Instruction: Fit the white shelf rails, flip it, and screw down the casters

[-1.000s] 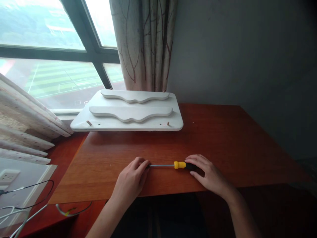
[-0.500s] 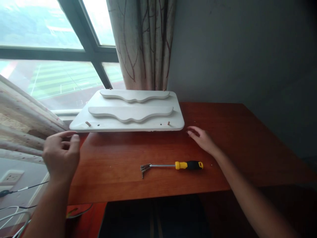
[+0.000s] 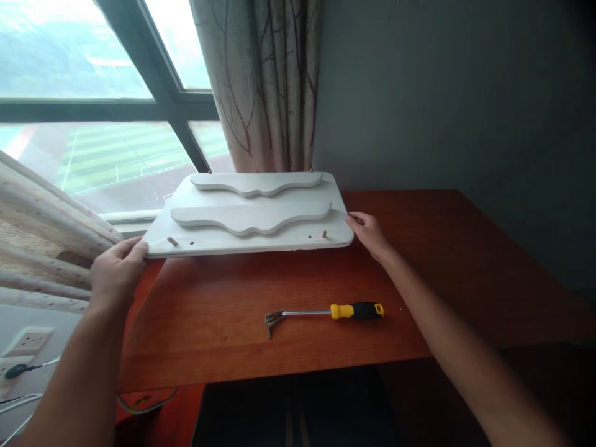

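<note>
The left hand (image 3: pixel 118 273) is closing on the near left corner of the white board (image 3: pixel 261 240), its fingers curling over the top face and the thumb lying along the edge. The right hand (image 3: pixel 367 233) is gripping the board's right end close to the near right corner, half closed, with the fingertips bending against the edge; the thumb is hiding behind the fingers. The board is lying flat-side up at the far left of the table (image 3: pixel 442 267), its long axis running left to right along the table's far edge, and its left end is hanging out past the table's left edge toward the window (image 3: pixel 93 93). Two wavy white pieces (image 3: pixel 254 215) are resting on the board, one behind the other, both lying lengthwise with it. Short wooden dowels (image 3: pixel 325 234) are sticking up near the board's near edge, one toward each end. Well apart from both hands, near the table's front edge, a screwdriver (image 3: pixel 333 311) is lying with its yellow-and-black handle pointing right and its shaft pointing left, and a small cluster of screws (image 3: pixel 271 318) is clinging at the tip. A patterned curtain (image 3: pixel 261 87) is hanging behind the board.
</note>
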Demonstrator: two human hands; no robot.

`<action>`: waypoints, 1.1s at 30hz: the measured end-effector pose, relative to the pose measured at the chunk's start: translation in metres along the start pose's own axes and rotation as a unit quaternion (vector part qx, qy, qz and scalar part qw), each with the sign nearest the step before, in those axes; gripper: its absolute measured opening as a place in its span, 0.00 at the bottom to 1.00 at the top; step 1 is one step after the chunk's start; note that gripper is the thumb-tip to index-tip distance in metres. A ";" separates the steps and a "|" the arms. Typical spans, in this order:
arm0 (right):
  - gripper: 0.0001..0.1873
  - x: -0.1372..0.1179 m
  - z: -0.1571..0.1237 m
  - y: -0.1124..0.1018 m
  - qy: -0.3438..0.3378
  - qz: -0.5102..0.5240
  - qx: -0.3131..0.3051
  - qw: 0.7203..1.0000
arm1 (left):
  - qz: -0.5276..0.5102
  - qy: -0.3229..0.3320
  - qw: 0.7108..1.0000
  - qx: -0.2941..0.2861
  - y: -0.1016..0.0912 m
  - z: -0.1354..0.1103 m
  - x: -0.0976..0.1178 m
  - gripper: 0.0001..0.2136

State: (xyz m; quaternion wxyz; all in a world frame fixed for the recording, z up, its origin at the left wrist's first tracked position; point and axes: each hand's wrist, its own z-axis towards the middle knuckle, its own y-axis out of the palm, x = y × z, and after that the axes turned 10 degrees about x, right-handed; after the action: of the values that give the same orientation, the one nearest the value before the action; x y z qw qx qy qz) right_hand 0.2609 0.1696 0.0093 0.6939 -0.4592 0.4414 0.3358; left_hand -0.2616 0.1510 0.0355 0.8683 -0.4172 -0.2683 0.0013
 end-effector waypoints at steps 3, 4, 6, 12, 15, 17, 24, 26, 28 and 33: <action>0.19 0.009 -0.002 -0.019 0.011 0.006 0.013 1.000 | 0.024 -0.016 0.996 -0.088 -0.016 -0.014 0.022 0.19; 0.20 0.014 -0.003 -0.027 0.019 0.008 0.023 1.000 | 0.038 -0.008 0.994 -0.098 -0.020 -0.021 0.031 0.20; 0.22 0.023 -0.005 -0.044 0.043 0.013 0.054 0.997 | 0.048 0.002 0.994 -0.100 -0.026 -0.038 0.047 0.21; 0.25 0.039 -0.021 -0.091 0.058 -0.039 0.075 0.995 | 0.066 0.064 0.994 -0.066 -0.033 -0.083 0.076 0.20; 0.26 0.041 -0.035 -0.102 0.057 -0.053 0.085 0.993 | 0.074 0.091 0.992 -0.053 -0.036 -0.094 0.080 0.19; 0.26 0.042 -0.044 -0.106 0.052 -0.060 0.093 0.992 | 0.079 0.097 0.991 -0.051 -0.038 -0.098 0.081 0.19; 0.27 0.045 -0.063 -0.118 0.057 -0.072 0.096 0.991 | 0.068 0.109 0.991 -0.034 -0.045 -0.113 0.081 0.17; 0.27 0.045 -0.067 -0.122 0.063 -0.068 0.102 0.990 | 0.065 0.109 0.991 -0.039 -0.047 -0.118 0.081 0.18; 0.27 0.046 -0.071 -0.126 0.068 -0.066 0.108 0.990 | 0.062 0.110 0.991 -0.044 -0.049 -0.122 0.081 0.18; 0.27 0.050 -0.080 -0.135 0.079 -0.066 0.104 0.989 | 0.052 0.110 0.992 -0.045 -0.054 -0.129 0.082 0.18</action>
State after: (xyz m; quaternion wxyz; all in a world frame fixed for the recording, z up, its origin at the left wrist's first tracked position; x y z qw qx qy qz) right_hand 0.3735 0.0507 -0.0054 0.7216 -0.4379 0.4959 0.2040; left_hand -0.1430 0.0415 0.0472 0.8715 -0.4672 -0.1487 -0.0118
